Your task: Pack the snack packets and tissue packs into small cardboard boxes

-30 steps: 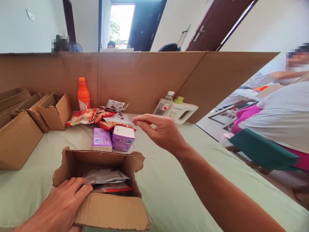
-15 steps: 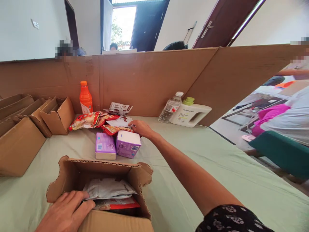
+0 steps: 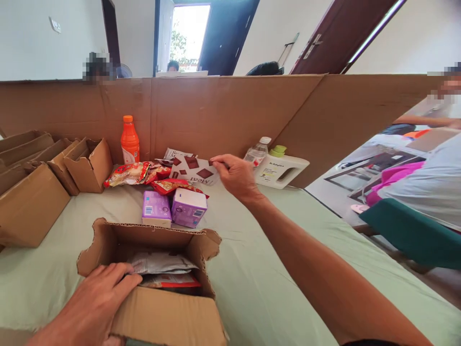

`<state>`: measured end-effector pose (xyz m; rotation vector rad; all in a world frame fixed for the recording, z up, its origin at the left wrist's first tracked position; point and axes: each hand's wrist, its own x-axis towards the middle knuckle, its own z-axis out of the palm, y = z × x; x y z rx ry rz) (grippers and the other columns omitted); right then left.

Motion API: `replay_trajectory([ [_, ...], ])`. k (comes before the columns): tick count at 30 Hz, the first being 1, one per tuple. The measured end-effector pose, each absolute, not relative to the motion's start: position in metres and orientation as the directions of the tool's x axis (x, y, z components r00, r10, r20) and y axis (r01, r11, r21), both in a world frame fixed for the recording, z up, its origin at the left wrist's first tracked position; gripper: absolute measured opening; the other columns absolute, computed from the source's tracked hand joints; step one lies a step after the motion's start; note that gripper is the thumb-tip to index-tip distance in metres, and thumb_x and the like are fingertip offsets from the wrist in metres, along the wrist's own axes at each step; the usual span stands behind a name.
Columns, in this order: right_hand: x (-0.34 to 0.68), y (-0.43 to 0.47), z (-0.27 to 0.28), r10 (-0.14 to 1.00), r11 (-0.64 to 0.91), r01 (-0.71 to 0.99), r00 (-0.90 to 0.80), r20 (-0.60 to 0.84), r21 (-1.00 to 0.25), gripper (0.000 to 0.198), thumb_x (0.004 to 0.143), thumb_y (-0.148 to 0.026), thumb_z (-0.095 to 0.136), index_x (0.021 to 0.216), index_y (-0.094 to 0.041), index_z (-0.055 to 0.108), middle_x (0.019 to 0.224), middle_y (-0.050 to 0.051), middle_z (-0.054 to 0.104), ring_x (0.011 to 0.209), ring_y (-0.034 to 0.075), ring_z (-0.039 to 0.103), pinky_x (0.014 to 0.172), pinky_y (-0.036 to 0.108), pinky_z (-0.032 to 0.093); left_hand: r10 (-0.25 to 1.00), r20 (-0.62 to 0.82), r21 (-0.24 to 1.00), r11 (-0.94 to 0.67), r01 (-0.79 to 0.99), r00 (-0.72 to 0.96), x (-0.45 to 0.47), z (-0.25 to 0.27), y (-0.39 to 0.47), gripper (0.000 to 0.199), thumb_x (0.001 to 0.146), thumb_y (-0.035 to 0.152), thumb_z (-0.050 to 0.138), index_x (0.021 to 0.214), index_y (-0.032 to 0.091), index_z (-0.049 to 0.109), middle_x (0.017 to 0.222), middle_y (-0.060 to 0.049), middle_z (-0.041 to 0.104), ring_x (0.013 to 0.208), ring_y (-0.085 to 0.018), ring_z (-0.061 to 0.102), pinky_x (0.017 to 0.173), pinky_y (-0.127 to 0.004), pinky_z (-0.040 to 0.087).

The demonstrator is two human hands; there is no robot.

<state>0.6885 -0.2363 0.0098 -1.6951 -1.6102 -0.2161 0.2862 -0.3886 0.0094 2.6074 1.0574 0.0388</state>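
Note:
Between the thumb and fingers of my right hand (image 3: 236, 175) is the edge of a white packet (image 3: 192, 169) with brown squares and the word "Meal", raised above red snack bags (image 3: 167, 186). My left hand (image 3: 104, 286) grips the near left rim of an open cardboard box (image 3: 169, 310), fingers over the edge. Inside that box lie a silvery-white packet (image 3: 163, 263) and a red-edged packet (image 3: 176, 280). Two purple tissue packs (image 3: 189, 211) sit just beyond the box. Another white packet (image 3: 173, 154) shows partly behind the held one.
An orange bottle (image 3: 129, 139) stands at the back left, near several cardboard boxes (image 3: 86, 166). A clear water bottle (image 3: 258, 149) and a white jug with green cap (image 3: 279, 168) stand back right, against a cardboard partition (image 3: 223, 115). People are beyond it.
My right hand has lifted the white packet off the red bags and moved it right, turning its printed face into view. My left hand stays on the box.

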Motion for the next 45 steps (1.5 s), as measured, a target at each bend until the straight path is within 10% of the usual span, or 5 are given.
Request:
replay_trajectory([
  [7,0.632,-0.331,0.086,0.576,0.427,0.875,-0.069,0.814,-0.228,0.018,0.093,-0.023,0.056,0.084,-0.026,0.071,0.088,0.003,0.077,0.081,0.021,0.070,0.076,0.036,0.053,0.711,-0.104,0.349,-0.628,0.695,0.695,0.295,0.011,-0.394,0.080,0.058,0.008,0.055,0.137,0.020,0.055,0.143,-0.015,0.057,0.131,-0.038,0.056,0.113,-0.066,0.041],
  [13,0.599,-0.362,0.104,0.717,0.518,0.728,-0.082,0.693,-0.449,0.015,0.089,-0.028,0.061,0.078,-0.025,0.072,0.070,-0.001,0.071,0.055,0.014,0.055,0.052,0.029,0.043,0.715,-0.101,0.372,-0.618,0.692,0.692,0.295,0.016,-0.396,0.073,0.065,0.019,0.062,0.138,0.016,0.058,0.142,-0.017,0.058,0.127,-0.040,0.057,0.109,-0.064,0.044],
  [22,0.576,-0.361,0.059,0.889,0.422,0.339,0.028,0.457,-0.841,0.026,0.083,-0.047,0.072,0.079,-0.021,0.071,0.063,-0.001,0.064,0.050,0.011,0.054,0.046,0.025,0.046,0.727,-0.001,0.389,-0.632,0.671,0.686,0.293,0.005,-0.395,0.071,0.073,0.040,0.076,0.139,0.018,0.059,0.141,-0.018,0.059,0.130,-0.040,0.056,0.108,-0.060,0.047],
  [45,0.569,-0.393,0.000,0.978,0.207,-0.095,0.050,0.203,-0.974,0.041,0.079,-0.060,0.079,0.082,-0.020,0.070,0.058,-0.003,0.063,0.046,0.010,0.058,0.046,0.021,0.043,0.836,-0.007,0.600,-0.435,0.671,0.548,0.290,0.008,-0.396,0.039,0.104,0.050,0.036,0.122,0.025,0.059,0.123,-0.007,0.069,0.118,-0.027,0.063,0.102,-0.045,0.053],
])
